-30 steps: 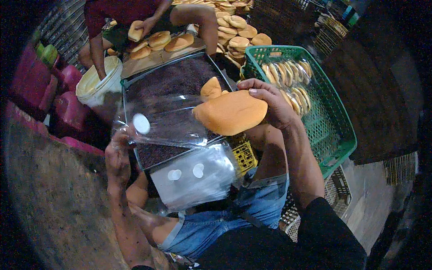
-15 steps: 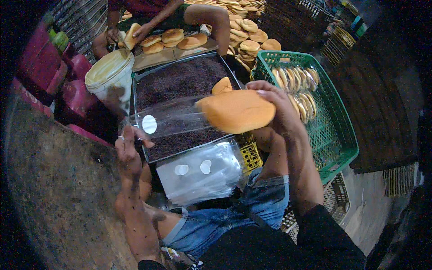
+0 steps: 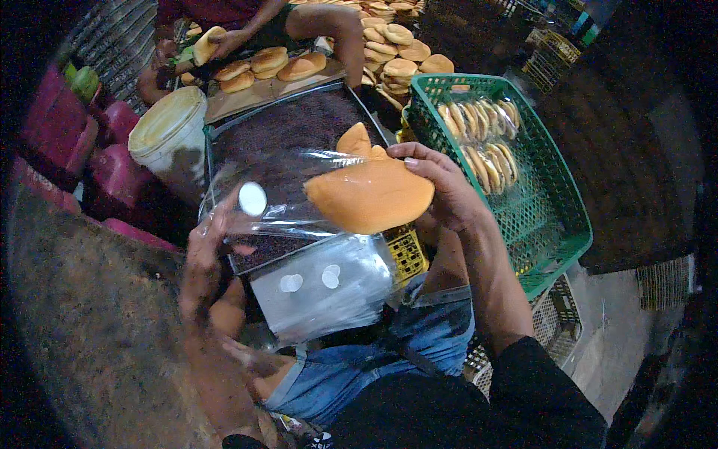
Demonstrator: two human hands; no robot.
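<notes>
My right hand [image 3: 445, 187] grips an orange-brown bread bun [image 3: 370, 196] by its right side, with the thumb and fingers closed on its upper edge. A pointed bread flap [image 3: 354, 139] sticks up behind it. From the bun's left part a clear plastic bag [image 3: 292, 213] with a white round label [image 3: 253, 199] stretches leftward, and it seems to cover that end of the bun. My left hand [image 3: 206, 258] pinches the far left end of the bag; its fingers are partly blurred. Below them lies a tray [image 3: 370, 114] filled with dark crumbly granules [image 3: 284, 127].
A stack of clear bags [image 3: 329, 303] lies at the tray's near edge. To the right a green crate [image 3: 565, 213] holds bagged buns [image 3: 479, 121]. A white bucket [image 3: 168, 127] stands left. Across, a person's hands [image 3: 228, 43] hold a bun beside more buns [image 3: 303, 66] on cardboard.
The bag has puffed wider between my hands and lies further over the bun. The bun has turned slightly and sits lower left in view. The view itself has shifted a little.
</notes>
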